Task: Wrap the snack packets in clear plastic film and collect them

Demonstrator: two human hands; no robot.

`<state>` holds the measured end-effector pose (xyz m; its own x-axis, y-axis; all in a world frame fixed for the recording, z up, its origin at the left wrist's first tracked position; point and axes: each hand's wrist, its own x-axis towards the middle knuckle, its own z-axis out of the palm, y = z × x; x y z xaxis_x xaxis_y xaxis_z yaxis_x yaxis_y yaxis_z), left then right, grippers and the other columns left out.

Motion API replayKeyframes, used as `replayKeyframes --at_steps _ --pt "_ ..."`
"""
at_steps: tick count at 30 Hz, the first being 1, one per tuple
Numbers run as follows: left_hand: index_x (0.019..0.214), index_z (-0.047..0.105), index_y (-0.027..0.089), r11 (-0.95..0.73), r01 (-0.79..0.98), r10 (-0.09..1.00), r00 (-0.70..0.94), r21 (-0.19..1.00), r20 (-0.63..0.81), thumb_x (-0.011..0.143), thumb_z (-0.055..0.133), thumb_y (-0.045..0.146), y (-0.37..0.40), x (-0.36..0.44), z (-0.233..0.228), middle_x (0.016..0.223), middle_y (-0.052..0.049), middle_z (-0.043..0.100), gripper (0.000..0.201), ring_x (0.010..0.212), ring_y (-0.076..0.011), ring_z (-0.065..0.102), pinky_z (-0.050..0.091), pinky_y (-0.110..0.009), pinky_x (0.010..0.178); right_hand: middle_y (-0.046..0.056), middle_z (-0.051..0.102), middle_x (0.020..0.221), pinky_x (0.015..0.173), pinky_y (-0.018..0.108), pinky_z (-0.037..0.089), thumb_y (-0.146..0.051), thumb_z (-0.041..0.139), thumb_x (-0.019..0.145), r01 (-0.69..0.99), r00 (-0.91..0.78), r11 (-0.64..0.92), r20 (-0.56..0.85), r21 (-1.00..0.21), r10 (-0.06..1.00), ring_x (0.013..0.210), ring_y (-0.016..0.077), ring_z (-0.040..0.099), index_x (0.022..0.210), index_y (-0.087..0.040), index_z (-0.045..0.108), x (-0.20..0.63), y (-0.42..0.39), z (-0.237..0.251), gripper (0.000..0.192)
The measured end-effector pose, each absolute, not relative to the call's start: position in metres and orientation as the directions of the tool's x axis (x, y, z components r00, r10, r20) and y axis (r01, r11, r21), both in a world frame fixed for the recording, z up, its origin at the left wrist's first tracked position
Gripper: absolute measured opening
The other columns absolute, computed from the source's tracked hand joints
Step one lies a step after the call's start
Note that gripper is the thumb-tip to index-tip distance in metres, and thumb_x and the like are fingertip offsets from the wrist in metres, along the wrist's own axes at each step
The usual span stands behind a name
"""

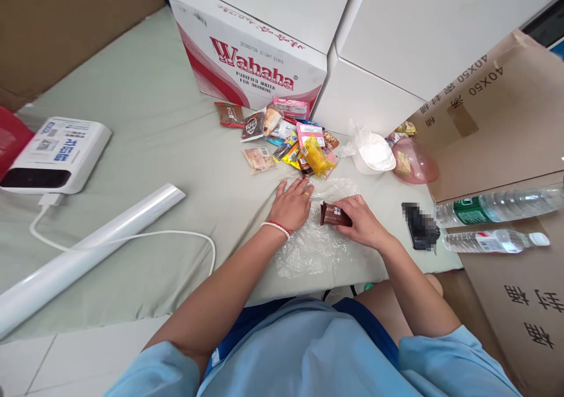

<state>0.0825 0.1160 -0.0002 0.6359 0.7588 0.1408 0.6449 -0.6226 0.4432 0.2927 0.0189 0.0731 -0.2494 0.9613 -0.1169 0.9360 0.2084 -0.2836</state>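
Brown packet, one end hidden under right hand. Black object, pixelated. Red item, cut by left edge.

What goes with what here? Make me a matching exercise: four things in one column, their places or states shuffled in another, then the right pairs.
Things
1. Wahaha purified water carton
2. Brown snack packet
3. White boxy device
4. Clear plastic sheet

Places and states
A. Has a white cable plugged into it
B. See-through and crumpled, spread on the pale green cloth
C. Stands behind the pile of snack packets
D. Held in the right hand

Right pairs: 1-C, 2-D, 3-A, 4-B
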Motion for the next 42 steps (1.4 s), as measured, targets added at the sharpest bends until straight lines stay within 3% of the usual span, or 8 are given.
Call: replayKeyframes --at_steps 11,18,23,27,32,36,39,42 --pt "0.152 0.049 0.018 -0.596 0.614 0.764 0.633 0.517 0.128 0.106 0.027 0.027 0.12 0.077 0.002 0.163 -0.011 0.045 0.052 0.152 -0.0247 0.041 0.019 -0.055 0.128 0.014 0.059 0.138 0.102 0.047 0.042 -0.031 0.08 0.082 0.908 -0.327 0.257 -0.176 -0.331 0.928 0.122 0.0332 0.047 0.139 -0.019 0.059 0.282 0.041 0.053 0.062" --pt "0.151 0.052 0.02 -0.596 0.611 0.767 0.625 0.521 0.144 0.106 0.031 0.026 0.119 0.078 0.002 0.162 -0.01 0.047 0.05 0.151 -0.0262 0.042 0.021 -0.057 0.127 0.013 0.063 0.127 0.103 0.047 0.044 -0.02 0.075 0.081 0.897 -0.359 0.278 -0.201 -0.345 0.911 0.119 0.0316 0.05 0.132 -0.018 0.062 0.281 0.046 0.055 0.054" --pt "0.148 0.054 0.022 -0.584 0.601 0.773 0.617 0.546 0.147 0.105 0.033 0.027 0.122 0.077 0.0 0.162 -0.011 0.047 0.048 0.15 -0.0252 0.044 0.022 -0.058 0.127 0.014 0.059 0.139 0.108 0.052 0.043 -0.032 0.08 0.084 0.864 -0.344 0.3 -0.04 -0.404 0.938 0.126 0.0327 0.05 0.141 -0.02 0.056 0.288 0.035 0.056 0.063" --pt "0.139 0.063 0.02 -0.561 0.566 0.784 0.598 0.605 0.167 0.102 0.04 0.025 0.128 0.072 0.001 0.162 -0.011 0.047 0.044 0.148 -0.0259 0.046 0.031 -0.057 0.124 0.011 0.064 0.128 0.105 0.049 0.047 -0.034 0.066 0.098 0.83 -0.227 0.277 0.161 -0.484 0.961 0.12 0.0281 0.055 0.131 -0.026 0.061 0.305 -0.005 0.063 0.034" --pt "0.117 0.074 0.018 -0.59 0.591 0.807 0.463 0.55 0.367 0.098 0.048 0.02 0.122 0.066 0.029 0.151 -0.013 0.059 0.032 0.151 -0.0342 0.04 0.033 -0.062 0.122 0.01 0.064 0.125 0.102 0.046 0.051 -0.033 0.067 0.098 0.798 -0.175 0.213 0.121 -0.563 0.977 0.117 0.0263 0.057 0.125 -0.028 0.064 0.318 -0.071 0.057 0.028" --pt "0.115 0.071 0.019 -0.667 0.483 0.737 0.536 0.567 0.412 0.101 0.049 0.026 0.092 0.051 0.055 0.138 -0.013 0.067 0.026 0.134 -0.0293 0.057 0.047 -0.053 0.112 0.012 0.058 0.137 0.107 0.047 0.05 -0.036 0.078 0.089 0.799 -0.194 0.175 0.029 -0.576 0.981 0.127 0.0284 0.053 0.131 -0.028 0.062 0.321 -0.101 0.043 0.045" --pt "0.117 0.066 0.02 -0.721 0.349 0.63 0.69 0.599 0.357 0.099 0.059 0.038 0.06 0.026 0.051 0.142 -0.014 0.063 0.026 0.128 -0.0263 0.062 0.052 -0.046 0.108 0.011 0.058 0.136 0.107 0.048 0.051 -0.031 0.074 0.092 0.811 -0.168 0.161 0.04 -0.562 0.985 0.126 0.0281 0.052 0.118 -0.027 0.067 0.322 -0.108 0.034 0.028" --pt "0.123 0.065 0.022 -0.76 0.319 0.515 0.827 0.567 0.224 0.086 0.076 0.051 0.032 -0.005 0.028 0.15 -0.015 0.058 0.048 0.133 -0.0314 0.059 0.047 -0.054 0.116 0.011 0.061 0.129 0.103 0.048 0.052 -0.025 0.063 0.098 0.817 -0.159 0.18 0.085 -0.549 0.984 0.12 0.0269 0.055 0.102 -0.025 0.069 0.32 -0.109 0.027 0.007"
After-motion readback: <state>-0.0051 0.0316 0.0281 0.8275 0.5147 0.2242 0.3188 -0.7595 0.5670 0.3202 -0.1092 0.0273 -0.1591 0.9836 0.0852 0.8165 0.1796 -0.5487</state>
